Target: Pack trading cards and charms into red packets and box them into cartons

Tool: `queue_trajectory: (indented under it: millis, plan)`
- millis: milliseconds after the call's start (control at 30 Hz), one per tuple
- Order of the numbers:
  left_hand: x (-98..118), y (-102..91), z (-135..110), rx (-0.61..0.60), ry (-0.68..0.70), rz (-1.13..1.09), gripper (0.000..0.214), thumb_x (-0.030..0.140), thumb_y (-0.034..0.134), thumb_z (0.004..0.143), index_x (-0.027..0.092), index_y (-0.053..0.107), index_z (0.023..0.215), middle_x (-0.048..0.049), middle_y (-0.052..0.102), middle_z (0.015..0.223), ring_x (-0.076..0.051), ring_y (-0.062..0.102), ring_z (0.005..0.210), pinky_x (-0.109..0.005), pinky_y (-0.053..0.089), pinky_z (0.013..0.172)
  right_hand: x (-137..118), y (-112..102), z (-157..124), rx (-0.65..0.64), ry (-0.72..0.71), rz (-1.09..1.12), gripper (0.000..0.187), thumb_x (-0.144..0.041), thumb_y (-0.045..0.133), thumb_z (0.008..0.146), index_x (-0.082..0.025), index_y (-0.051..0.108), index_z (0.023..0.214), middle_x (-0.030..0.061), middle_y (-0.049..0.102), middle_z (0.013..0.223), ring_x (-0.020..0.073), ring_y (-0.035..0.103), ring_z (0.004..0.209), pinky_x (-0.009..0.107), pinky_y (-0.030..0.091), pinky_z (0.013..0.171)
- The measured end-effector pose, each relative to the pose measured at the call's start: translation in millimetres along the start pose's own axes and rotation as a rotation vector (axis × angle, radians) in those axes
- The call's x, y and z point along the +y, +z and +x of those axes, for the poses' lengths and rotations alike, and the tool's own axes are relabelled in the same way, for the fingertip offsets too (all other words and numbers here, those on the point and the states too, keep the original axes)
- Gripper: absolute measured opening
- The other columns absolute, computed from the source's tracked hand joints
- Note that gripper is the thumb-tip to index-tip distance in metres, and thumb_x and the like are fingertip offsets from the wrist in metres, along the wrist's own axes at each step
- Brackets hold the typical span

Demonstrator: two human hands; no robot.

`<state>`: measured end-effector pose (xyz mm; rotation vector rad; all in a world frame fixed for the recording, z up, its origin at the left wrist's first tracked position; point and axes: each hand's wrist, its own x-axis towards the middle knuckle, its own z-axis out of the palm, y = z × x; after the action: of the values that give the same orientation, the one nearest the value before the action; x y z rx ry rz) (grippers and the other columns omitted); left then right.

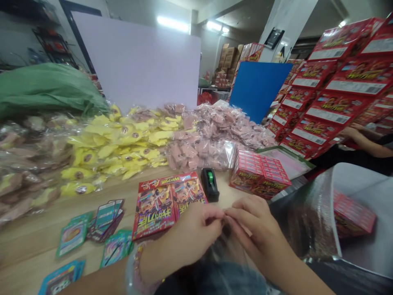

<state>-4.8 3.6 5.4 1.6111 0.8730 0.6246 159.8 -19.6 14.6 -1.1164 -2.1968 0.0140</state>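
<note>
My left hand and my right hand meet at the table's near edge, fingertips pinched close together. Between them hangs a clear plastic bag, its upper edge in the fingers of both hands; its lower part is blurred over my lap. Just beyond my left hand lies a flat red box with cartoon figures on it. A black tape dispenser with a green roll stands past my fingertips. Left of the box, several small stacks of cards rest on the wooden table.
Bagged yellow pieces and pink pieces are heaped along the back. A wrapped block of small red boxes sits behind my right hand. At right are an open silver-lined bag, stacked red cartons and another person's arm.
</note>
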Motion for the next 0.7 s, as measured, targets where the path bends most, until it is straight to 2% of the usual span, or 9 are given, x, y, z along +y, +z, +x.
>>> queue_trajectory:
  millis: [133, 300, 433, 533, 600, 700]
  plan:
    - [0, 3.1, 1, 0.037, 0.018, 0.063, 0.019, 0.012, 0.038, 0.072, 0.016, 0.041, 0.054, 0.007, 0.034, 0.052, -0.006, 0.03, 0.05, -0.018, 0.021, 0.045, -4, 2, 1, -0.012, 0.0, -0.08, 0.013, -0.012, 0.049, 0.081, -0.015, 0.059, 0.074, 0.0041, 0.051, 0.067, 0.0171, 0.045, 0.07, 0.032, 0.04, 0.065]
    - [4, 5.5, 2, 0.029, 0.016, 0.023, 0.019, 0.012, 0.037, 0.074, 0.015, 0.051, 0.061, 0.0062, 0.043, 0.054, -0.006, 0.037, 0.052, -0.017, 0.027, 0.048, -11, 15, -3, 0.0, 0.063, -0.215, 0.016, -0.013, 0.045, 0.082, -0.014, 0.055, 0.07, 0.0054, 0.049, 0.068, 0.0177, 0.043, 0.069, 0.033, 0.041, 0.064]
    - [0, 4.2, 0, 0.049, -0.048, -0.015, 0.02, 0.015, 0.039, 0.075, 0.015, 0.055, 0.063, 0.0058, 0.043, 0.052, -0.006, 0.037, 0.048, -0.018, 0.026, 0.045, 1, 23, -5, 0.153, 0.134, -0.247, 0.011, -0.011, 0.046, 0.081, -0.014, 0.054, 0.074, 0.0057, 0.049, 0.071, 0.0192, 0.045, 0.072, 0.034, 0.041, 0.064]
    - [-6, 1.2, -2, 0.056, -0.133, -0.087, 0.023, 0.021, 0.041, 0.077, 0.016, 0.063, 0.077, 0.005, 0.045, 0.053, -0.007, 0.037, 0.047, -0.019, 0.028, 0.044, 14, 21, -6, 0.273, 0.237, -0.173, 0.01, -0.013, 0.046, 0.082, -0.016, 0.055, 0.078, 0.0045, 0.051, 0.073, 0.0182, 0.048, 0.073, 0.033, 0.041, 0.066]
    - [-8, -1.1, -2, 0.05, -0.142, -0.106, 0.024, 0.024, 0.042, 0.079, 0.017, 0.064, 0.081, 0.0042, 0.047, 0.056, -0.008, 0.038, 0.049, -0.019, 0.028, 0.045, 15, 17, -7, 0.227, 0.219, -0.036, 0.011, -0.014, 0.047, 0.083, -0.017, 0.056, 0.087, 0.0042, 0.053, 0.079, 0.0165, 0.05, 0.075, 0.03, 0.042, 0.065]
    - [-7, -2.4, -2, 0.042, -0.099, -0.091, 0.023, 0.024, 0.04, 0.08, 0.015, 0.061, 0.072, 0.0045, 0.044, 0.056, -0.008, 0.036, 0.05, -0.019, 0.026, 0.046, 6, 12, -4, 0.082, 0.066, 0.025, 0.017, -0.013, 0.05, 0.082, -0.02, 0.057, 0.095, 0.0037, 0.055, 0.083, 0.0161, 0.051, 0.077, 0.031, 0.041, 0.069]
